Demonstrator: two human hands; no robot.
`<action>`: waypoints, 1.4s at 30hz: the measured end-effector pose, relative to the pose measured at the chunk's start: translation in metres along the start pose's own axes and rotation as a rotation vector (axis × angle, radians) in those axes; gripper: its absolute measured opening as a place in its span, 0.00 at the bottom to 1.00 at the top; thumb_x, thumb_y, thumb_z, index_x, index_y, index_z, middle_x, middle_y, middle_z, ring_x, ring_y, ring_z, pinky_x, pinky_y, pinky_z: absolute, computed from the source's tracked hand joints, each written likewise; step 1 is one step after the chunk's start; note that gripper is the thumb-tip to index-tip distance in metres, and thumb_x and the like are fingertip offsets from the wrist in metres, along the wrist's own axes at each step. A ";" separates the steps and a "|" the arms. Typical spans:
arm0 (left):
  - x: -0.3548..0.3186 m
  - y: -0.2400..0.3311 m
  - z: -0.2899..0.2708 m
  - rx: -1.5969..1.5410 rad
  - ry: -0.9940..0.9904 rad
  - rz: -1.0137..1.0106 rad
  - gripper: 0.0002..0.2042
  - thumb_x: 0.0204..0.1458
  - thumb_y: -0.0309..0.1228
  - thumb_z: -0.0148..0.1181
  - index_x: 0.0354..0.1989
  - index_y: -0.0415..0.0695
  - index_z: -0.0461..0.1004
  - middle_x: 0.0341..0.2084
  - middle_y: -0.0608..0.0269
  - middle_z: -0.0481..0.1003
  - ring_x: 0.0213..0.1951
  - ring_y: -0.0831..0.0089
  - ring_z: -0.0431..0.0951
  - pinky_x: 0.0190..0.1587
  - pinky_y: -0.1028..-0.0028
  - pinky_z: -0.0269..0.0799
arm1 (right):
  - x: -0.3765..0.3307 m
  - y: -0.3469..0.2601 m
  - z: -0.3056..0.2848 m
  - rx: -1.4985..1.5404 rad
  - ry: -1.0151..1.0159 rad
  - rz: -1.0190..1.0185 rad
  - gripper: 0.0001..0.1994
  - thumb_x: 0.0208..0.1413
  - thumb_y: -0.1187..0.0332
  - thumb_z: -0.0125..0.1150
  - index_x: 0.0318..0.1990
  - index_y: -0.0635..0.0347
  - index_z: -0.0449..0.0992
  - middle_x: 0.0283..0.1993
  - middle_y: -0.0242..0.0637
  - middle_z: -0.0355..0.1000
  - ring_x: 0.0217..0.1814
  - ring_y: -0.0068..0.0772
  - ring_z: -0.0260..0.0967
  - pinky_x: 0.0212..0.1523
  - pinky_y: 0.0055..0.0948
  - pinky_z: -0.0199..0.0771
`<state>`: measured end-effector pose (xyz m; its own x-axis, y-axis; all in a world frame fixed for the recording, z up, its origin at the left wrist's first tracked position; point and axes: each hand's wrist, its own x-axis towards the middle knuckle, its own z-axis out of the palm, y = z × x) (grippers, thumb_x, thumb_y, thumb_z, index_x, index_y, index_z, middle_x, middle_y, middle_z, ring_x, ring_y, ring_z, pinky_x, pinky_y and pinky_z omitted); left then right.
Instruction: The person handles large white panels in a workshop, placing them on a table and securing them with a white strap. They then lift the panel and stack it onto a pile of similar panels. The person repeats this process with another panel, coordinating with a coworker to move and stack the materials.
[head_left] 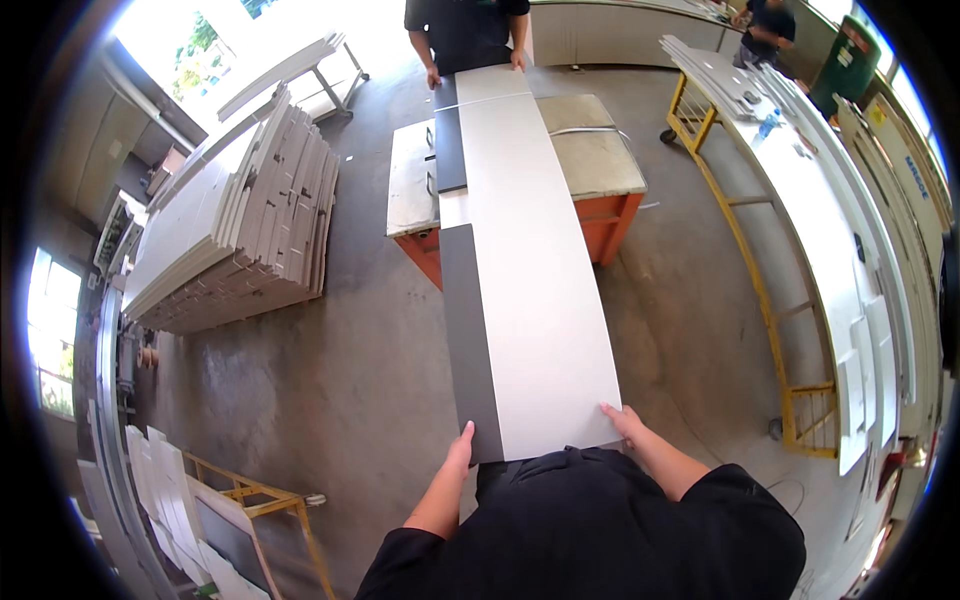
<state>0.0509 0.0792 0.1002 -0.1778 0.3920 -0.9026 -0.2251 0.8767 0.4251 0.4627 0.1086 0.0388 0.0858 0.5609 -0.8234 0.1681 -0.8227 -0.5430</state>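
Both my arms point(440, 490) reach forward, left fingers point(466, 434) grasping the grey strip point(470, 340), right fingers point(613, 409) the white panel point(535, 270), at near outer edges, floor point(370, 390) left and right.

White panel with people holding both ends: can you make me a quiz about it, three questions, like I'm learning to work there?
1. True or false: at the near end, the left hand is at the grey strip and the right hand is at the edge of the white panel.

2. Pick one: what colour is the frame of the worktable under the panel?
A) blue
B) orange
C) purple

3. Count: how many hands of the co-worker show at the far end?

Key: 1. True. 2. B, orange. 3. Two.
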 end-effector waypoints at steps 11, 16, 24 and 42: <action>0.108 0.091 0.030 -0.033 -0.035 0.091 0.43 0.58 0.59 0.55 0.62 0.23 0.63 0.59 0.38 0.70 0.61 0.53 0.70 0.63 0.63 0.64 | 0.062 -0.154 -0.015 -0.104 -0.027 0.108 0.34 0.62 0.41 0.55 0.62 0.63 0.70 0.57 0.43 0.74 0.56 0.41 0.73 0.53 0.45 0.72; 0.121 0.124 0.031 0.021 0.070 0.077 0.43 0.58 0.59 0.55 0.62 0.23 0.63 0.60 0.37 0.69 0.62 0.51 0.70 0.64 0.62 0.63 | 0.089 -0.192 -0.008 -0.088 -0.095 0.147 0.37 0.59 0.40 0.58 0.62 0.66 0.70 0.57 0.46 0.74 0.56 0.40 0.73 0.52 0.41 0.73; 0.108 0.181 0.042 0.022 0.098 0.048 0.40 0.59 0.57 0.57 0.58 0.23 0.66 0.54 0.41 0.74 0.56 0.55 0.75 0.58 0.63 0.70 | 0.122 -0.206 -0.015 -0.049 -0.106 0.109 0.37 0.60 0.41 0.58 0.62 0.68 0.70 0.57 0.48 0.74 0.57 0.42 0.73 0.56 0.43 0.71; 0.149 0.244 0.069 -0.039 0.045 0.023 0.38 0.60 0.55 0.56 0.58 0.24 0.66 0.52 0.43 0.75 0.51 0.57 0.77 0.57 0.64 0.71 | 0.172 -0.285 -0.019 -0.062 -0.090 0.051 0.37 0.58 0.42 0.62 0.57 0.73 0.73 0.53 0.51 0.77 0.54 0.42 0.76 0.54 0.38 0.75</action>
<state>0.0356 0.3712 0.0648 -0.2264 0.3977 -0.8891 -0.2576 0.8559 0.4484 0.4484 0.4417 0.0553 0.0074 0.5055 -0.8628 0.2264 -0.8413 -0.4909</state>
